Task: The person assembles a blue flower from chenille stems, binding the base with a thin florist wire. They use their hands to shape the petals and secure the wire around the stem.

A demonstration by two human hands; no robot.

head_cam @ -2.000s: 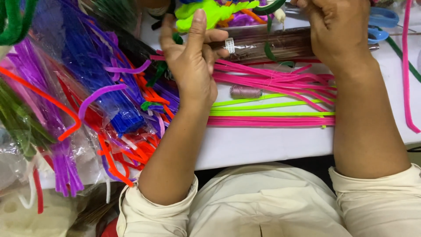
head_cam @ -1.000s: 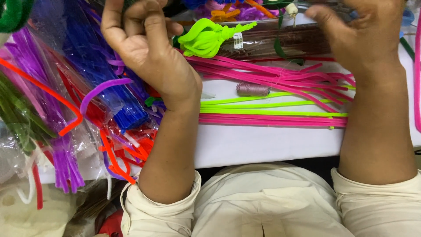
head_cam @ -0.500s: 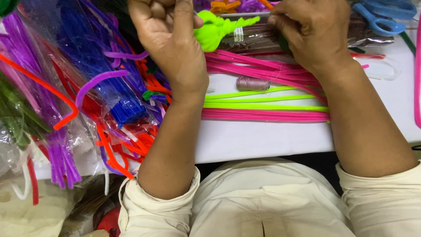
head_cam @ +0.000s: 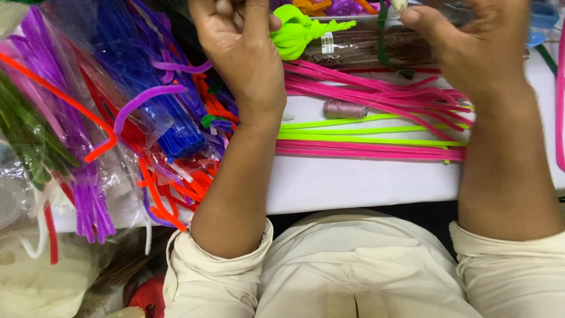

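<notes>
1. Head view, far left: clear plastic bags of purple fuzzy craft stems and blue ones lie heaped on the white tabletop, with loose orange stems spilling beneath them.
2. Your left hand sits just right of that heap, back towards you, fingers curled in at the top edge. Its grip is pressed together, apparently pinching the near end of the neon green twisted stem figure, though the fingertips are partly cut off by the frame.
3. That green figure lies immediately right of your left hand, its long axis running left to right, its thin tail pointing at your right hand. Your left hand is clearly the nearer one.
4. Below it, straight pink stems and lime green ones lie flat across the tabletop.
5. Your right hand is blurred; its thumb reaches left, apart from the figure, and you cannot tell whether its grip holds anything.
</notes>
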